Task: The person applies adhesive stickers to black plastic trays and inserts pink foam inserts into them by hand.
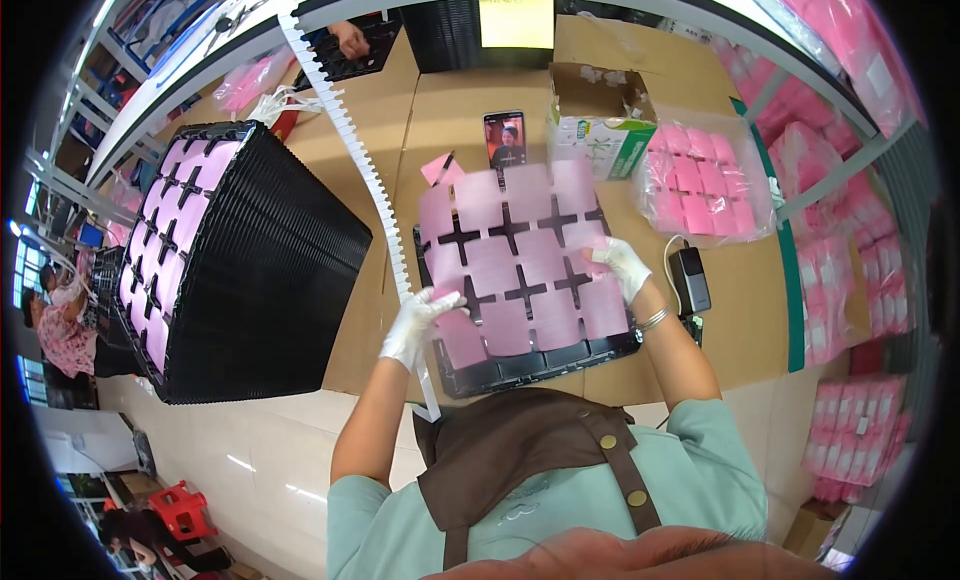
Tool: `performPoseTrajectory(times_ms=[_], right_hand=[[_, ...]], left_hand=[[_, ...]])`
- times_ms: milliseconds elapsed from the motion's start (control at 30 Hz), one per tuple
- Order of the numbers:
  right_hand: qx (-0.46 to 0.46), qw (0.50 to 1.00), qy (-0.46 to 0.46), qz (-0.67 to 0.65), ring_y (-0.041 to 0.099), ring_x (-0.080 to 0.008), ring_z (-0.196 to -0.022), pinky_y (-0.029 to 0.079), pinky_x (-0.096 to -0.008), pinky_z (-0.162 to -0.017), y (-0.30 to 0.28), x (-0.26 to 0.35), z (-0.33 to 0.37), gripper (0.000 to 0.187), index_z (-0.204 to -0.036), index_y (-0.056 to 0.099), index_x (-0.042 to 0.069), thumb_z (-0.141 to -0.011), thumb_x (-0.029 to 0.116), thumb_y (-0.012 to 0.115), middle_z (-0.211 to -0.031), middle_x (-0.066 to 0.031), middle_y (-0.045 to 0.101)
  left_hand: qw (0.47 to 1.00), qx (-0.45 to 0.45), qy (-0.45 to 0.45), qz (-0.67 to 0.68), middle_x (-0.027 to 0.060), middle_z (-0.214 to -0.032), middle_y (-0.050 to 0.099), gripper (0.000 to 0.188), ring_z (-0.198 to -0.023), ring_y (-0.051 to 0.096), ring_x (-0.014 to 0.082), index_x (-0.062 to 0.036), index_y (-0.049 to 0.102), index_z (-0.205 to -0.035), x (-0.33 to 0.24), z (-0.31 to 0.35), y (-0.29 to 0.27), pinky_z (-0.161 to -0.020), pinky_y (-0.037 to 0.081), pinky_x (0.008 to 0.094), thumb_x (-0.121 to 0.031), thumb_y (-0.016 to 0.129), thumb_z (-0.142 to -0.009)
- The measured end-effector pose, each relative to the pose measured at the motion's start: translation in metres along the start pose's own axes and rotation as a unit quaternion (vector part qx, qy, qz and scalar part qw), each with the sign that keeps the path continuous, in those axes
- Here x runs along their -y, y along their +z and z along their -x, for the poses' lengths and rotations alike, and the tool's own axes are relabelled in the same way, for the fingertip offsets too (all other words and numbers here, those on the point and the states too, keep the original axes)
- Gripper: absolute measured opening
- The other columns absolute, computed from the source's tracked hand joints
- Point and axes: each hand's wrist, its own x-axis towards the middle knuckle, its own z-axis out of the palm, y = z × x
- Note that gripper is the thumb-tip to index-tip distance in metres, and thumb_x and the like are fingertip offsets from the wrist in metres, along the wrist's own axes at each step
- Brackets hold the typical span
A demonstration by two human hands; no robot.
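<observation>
One pink cross-cut sheet [487, 262] lies over a black tray [520, 366], the gloved left hand [412, 327] and right hand [624, 267] touching opposite sides, their grip impossible to tell. Coverage looks nearly complete, the near rim [545, 376] bare, on a cardboard-topped table [440, 100] amid stacked trays [265, 270], bagged pink sheets [700, 180] and pale flooring [265, 460].

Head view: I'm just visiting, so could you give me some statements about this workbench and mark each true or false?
1. The left hand and the right hand are both gloved in white. True.
2. The smartphone has a dark screen. False: it is lit.
3. The pink sheet lies over a black tray. True.
4. The tall stack of black trays stands right of both hands. False: it stands left.
5. The pink sheet has cross-shaped openings. True.
</observation>
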Motion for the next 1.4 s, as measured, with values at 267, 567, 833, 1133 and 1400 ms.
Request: performPoseTrajectory(times_ms=[267, 567, 833, 1133, 1400], right_hand=[[-0.076, 0.995, 0.009, 0.056, 0.055, -0.0114, -0.063, 0.043, -0.0257, -0.051, -0.01, -0.024, 0.009, 0.025, -0.094, 0.06, 0.003, -0.086, 0.026, 0.068, -0.077, -0.0014, 0.06], [-0.172, 0.936, -0.018, 0.307, 0.054, -0.0094, -0.06, 0.045, -0.0261, -0.054, -0.018, -0.045, 0.063, 0.044, -0.107, 0.049, -0.002, -0.073, 0.009, 0.076, -0.067, -0.003, 0.059], [-0.204, 0.932, 0.0, 0.301, 0.055, -0.0106, -0.06, 0.046, -0.026, -0.056, -0.01, -0.043, 0.074, 0.045, -0.104, 0.049, -0.001, -0.072, 0.011, 0.078, -0.068, -0.0037, 0.059], [-0.195, 0.945, -0.016, 0.262, 0.052, -0.0097, -0.054, 0.043, -0.0252, -0.048, -0.024, -0.056, 0.079, 0.039, -0.106, 0.048, 0.0, -0.078, 0.01, 0.073, -0.068, -0.003, 0.057], [-0.28, 0.927, -0.069, 0.241, 0.053, -0.0081, -0.052, 0.042, -0.0228, -0.047, -0.061, -0.037, 0.099, 0.025, -0.105, 0.046, 0.004, -0.087, 0.01, 0.062, -0.068, -0.0016, 0.056]], left_hand=[[0.993, -0.055, -0.073, 0.08, 0.0095, -0.102, 0.061, 0.053, -0.083, 0.06, 0.0171, -0.0037, 0.049, -0.123, 0.041, 0.011, -0.002, -0.074, 0.049, 0.0328, -0.04, 0.063, -0.087], [0.917, -0.203, 0.134, -0.316, 0.0073, -0.076, 0.058, 0.065, -0.076, 0.058, 0.0198, -0.0021, 0.045, -0.131, 0.107, 0.032, 0.012, -0.075, 0.048, 0.0329, -0.018, 0.074, -0.075], [0.917, -0.234, 0.151, -0.285, 0.0047, -0.073, 0.057, 0.059, -0.076, 0.057, 0.0186, -0.0022, 0.048, -0.128, 0.118, 0.032, 0.012, -0.078, 0.046, 0.0339, -0.016, 0.072, -0.077], [0.921, -0.243, 0.129, -0.274, 0.0033, -0.067, 0.057, 0.056, -0.06, 0.056, 0.0155, 0.0015, 0.048, -0.127, 0.104, 0.041, 0.014, -0.063, 0.048, 0.0295, -0.02, 0.071, -0.081], [0.9, -0.291, 0.134, -0.296, 0.0091, -0.085, 0.06, 0.046, -0.079, 0.058, 0.0166, 0.0008, 0.053, -0.123, 0.083, 0.095, -0.011, -0.075, 0.047, 0.0309, -0.021, 0.067, -0.085]])
